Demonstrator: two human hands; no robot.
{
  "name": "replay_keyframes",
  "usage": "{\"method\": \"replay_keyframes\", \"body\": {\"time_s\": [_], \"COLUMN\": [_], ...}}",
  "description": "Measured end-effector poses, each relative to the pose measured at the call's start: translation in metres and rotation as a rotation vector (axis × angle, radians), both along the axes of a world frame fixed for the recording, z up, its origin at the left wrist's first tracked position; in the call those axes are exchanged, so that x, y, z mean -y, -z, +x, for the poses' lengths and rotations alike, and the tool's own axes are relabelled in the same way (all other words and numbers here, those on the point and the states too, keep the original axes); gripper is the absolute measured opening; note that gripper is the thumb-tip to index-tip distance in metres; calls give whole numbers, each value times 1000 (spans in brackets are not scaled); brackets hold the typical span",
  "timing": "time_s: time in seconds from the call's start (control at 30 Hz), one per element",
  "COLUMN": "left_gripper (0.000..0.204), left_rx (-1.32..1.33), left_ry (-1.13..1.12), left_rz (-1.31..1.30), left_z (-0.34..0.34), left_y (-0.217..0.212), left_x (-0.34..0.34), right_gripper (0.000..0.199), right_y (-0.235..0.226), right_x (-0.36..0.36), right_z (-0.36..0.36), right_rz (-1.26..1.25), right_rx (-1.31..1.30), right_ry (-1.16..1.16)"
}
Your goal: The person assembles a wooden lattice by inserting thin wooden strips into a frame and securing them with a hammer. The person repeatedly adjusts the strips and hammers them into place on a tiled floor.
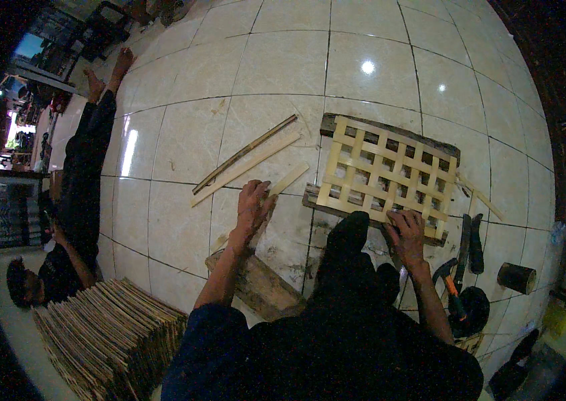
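My left hand (253,204) is closed on a pale bamboo strip (290,179), which slants up and right from my fingers just above the floor. To its right a woven lattice of flat bamboo strips (356,157) lies across wooden boards, with square gaps in the weave. My right hand (406,230) rests on the near edge of this lattice, fingers bent and apart. Part of the lattice's near edge is covered by that hand and by my dark-clothed knee. Beyond my left hand lie a second pale strip (246,168) and a darker bamboo stick (243,154).
A wooden block (259,284) lies below my left forearm. Tools lie right of my right arm, among them a long blade (462,250) and an orange-handled tool (452,287). A dark cylinder (517,278) is farther right. At left are stacked bamboo slats (109,334) and a reclining person (76,200).
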State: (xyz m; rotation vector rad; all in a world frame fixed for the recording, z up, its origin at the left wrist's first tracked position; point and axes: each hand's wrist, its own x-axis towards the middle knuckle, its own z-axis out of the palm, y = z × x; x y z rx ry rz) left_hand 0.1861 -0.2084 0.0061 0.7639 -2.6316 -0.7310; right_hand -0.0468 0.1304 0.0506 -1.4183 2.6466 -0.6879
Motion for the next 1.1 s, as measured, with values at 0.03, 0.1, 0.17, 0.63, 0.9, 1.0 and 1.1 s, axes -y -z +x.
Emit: {"method": "replay_keyframes", "body": {"time_s": [0.03,0.1,0.17,0.63,0.9,1.0,1.1], "left_gripper": [40,42,43,45,33,25,19], "left_rx": [-36,-109,-109,51,306,180,58], "left_ry": [20,60,34,-319,-252,-193,-206], "left_rz": [-22,-66,-80,-429,-334,-329,-312], "left_z": [0,-1,1,-3,2,1,1], "left_y": [2,8,12,29,36,28,28], "left_x": [0,1,0,67,127,118,110], "right_gripper": [32,32,31,28,29,29,29], "right_y": [1,5,7,4,-6,1,-1], "right_x": [0,-2,-3,-6,-5,-8,-6], "right_z": [0,-2,-3,-2,-3,-7,-14], "right_rz": [2,-8,-16,-93,-39,-24,8], "right_rx": [-1,7,3,-93,-41,-49,-60], "right_ry": [0,-9,-16,-21,-39,-13,14]}}
